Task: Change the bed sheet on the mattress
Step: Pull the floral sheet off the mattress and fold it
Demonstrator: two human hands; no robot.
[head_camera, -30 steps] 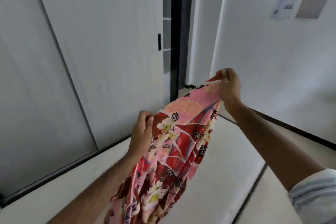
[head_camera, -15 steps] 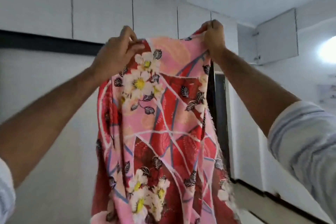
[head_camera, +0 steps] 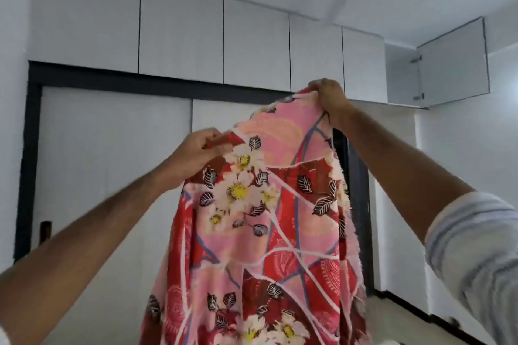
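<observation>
Bed sheet [head_camera: 269, 232]: pink-red floral print with white flowers, dark leaves; held up by its top edge at 2 points; hanging vertically, loosely bunched.

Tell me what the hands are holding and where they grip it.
The floral bed sheet: left hand and right hand each grip its top edge.

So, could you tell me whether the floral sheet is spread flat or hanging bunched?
Hanging bunched: the floral sheet drapes in folds from the left hand and right hand, both gripping its top edge.
</observation>
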